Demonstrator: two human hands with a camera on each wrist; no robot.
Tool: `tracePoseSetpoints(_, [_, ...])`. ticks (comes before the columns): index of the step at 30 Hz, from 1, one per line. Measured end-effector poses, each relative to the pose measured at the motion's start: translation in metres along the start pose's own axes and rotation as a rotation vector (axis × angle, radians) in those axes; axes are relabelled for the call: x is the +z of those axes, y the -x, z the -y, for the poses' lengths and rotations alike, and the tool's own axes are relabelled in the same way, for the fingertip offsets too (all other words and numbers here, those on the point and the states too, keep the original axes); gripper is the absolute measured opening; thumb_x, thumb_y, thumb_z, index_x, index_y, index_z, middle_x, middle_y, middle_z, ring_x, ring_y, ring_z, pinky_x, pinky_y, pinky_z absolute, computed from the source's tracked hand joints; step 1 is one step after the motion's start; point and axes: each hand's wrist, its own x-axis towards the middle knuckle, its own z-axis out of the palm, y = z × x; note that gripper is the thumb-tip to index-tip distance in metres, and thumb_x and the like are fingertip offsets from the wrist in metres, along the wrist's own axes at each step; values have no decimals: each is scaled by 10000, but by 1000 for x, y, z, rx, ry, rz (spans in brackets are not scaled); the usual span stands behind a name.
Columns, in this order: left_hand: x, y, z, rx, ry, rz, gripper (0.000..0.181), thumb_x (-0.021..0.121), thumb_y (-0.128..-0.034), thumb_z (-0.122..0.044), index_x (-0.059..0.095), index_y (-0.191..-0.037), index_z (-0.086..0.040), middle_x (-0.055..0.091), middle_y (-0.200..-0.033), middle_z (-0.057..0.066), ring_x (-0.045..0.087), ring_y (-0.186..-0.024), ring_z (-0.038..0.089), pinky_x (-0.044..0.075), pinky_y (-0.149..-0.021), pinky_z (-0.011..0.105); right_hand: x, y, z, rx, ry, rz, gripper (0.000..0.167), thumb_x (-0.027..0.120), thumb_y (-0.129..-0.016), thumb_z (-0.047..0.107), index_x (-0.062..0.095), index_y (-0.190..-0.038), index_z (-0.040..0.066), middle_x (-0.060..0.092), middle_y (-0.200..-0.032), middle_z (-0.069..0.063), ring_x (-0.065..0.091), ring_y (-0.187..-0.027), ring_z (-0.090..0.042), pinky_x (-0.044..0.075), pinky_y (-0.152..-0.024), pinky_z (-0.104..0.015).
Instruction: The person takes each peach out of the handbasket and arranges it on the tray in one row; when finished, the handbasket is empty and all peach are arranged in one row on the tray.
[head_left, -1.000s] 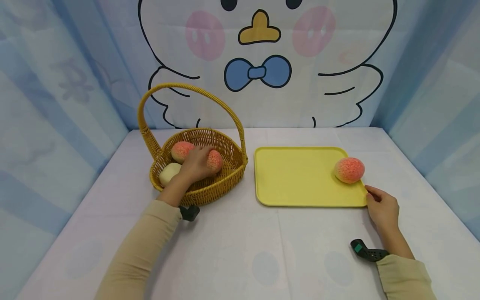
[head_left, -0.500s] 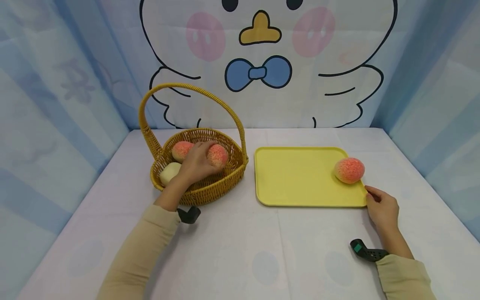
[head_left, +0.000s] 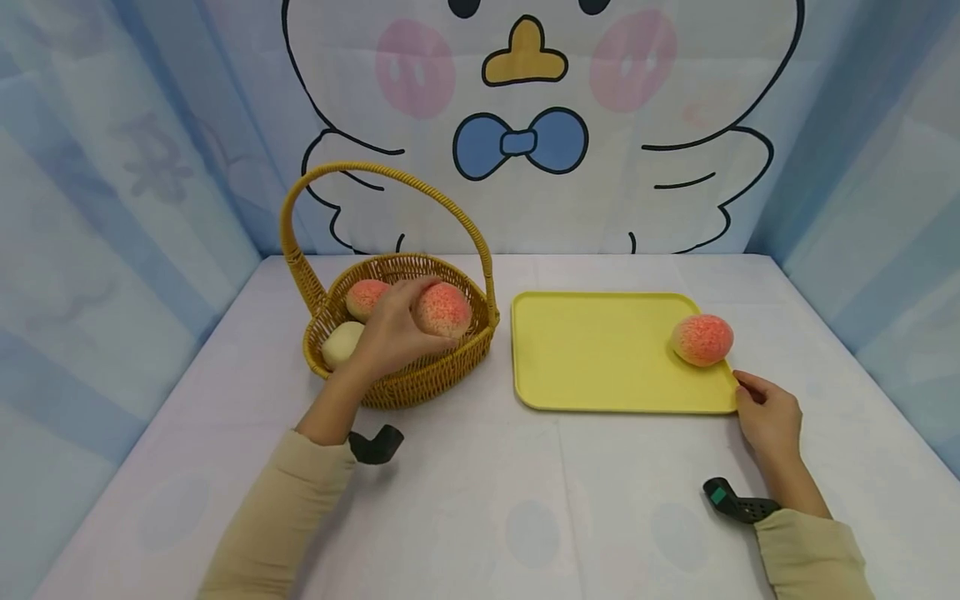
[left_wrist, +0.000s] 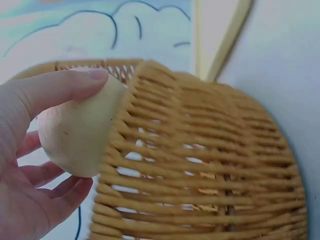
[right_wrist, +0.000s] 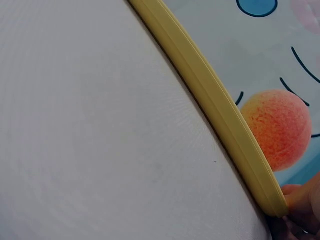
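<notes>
Left of centre in the head view, the left hand holds a peach at the mouth of the wicker basket; how high it is raised is hard to judge. Its fingers are parted by the fruit's width and curved round it, the thumb on the near side. In the left wrist view, the woven wall covers the fruit's right edge, and the hand runs out of frame at the left.

Back in the head view, the hand overlaps a second peach and part of a pale round item, both in the basket, and hides some of its inside.

At the right, the right hand pinches the yellow tray near its lower right corner, fingers nearly together; some fingertips are out of sight. A third peach sits by the tray's right edge. The right wrist view crops this hand at the lower right, and the rim masks that peach's underside. Both beige sleeves are cut off at the bottom of the head view.
</notes>
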Motion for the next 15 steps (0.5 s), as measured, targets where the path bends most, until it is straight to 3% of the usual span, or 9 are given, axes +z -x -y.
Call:
tracePoseSetpoints(7, [2,6,-15,69,78,-27,799,868,-608,-214,488,-1300,-87,517,-1207,55,475,-1056,183,437,-850,358,0,-2,0,18,9,1,403,366,-962,107,446,-1343,6,474,-1279,-220,438,-1080,-288,395,-678,-147])
tracePoseSetpoints(15, [19,9,-28,81,280,21,772,866,-614,-185,486,-1282,-113,516,-1194,12,509,-1034,130,460,-845,309,3,-4,-3,33,9,8,405,368,-969,118,432,-1354,11,460,-1296,-223,436,-1095,-302,448,-758,-234])
